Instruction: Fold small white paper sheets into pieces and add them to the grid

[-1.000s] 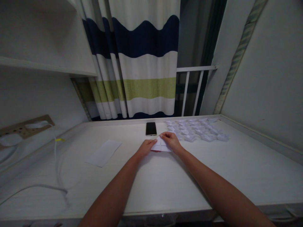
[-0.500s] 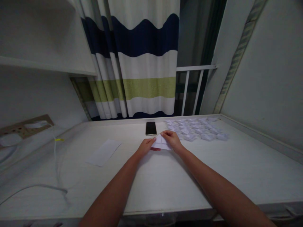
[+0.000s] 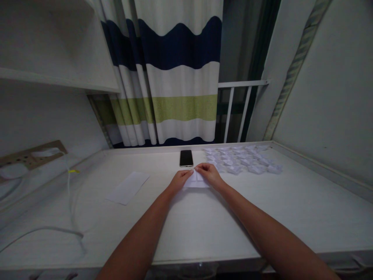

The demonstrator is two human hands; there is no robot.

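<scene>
Both my hands hold one folded sheet of white paper over the middle of the desk. My left hand grips its left side, thumb on top. At the top point of the paper, my right hand pinches the edge with thumb and forefinger. A crease runs down the middle of the paper and its lower edge is straight. Some of the fingers are hidden behind the sheet. Just beyond my hands lies a black phone, screen up.
Several folded white paper pieces stand in rows at the back right. Flat white paper lies to the left. A white cable crosses the desk's left side from a socket board. A striped curtain hangs behind.
My right hand has moved slightly left, its fingertips now close to my left thumb at the paper's top. The paper has dropped a little and lies flatter.
</scene>
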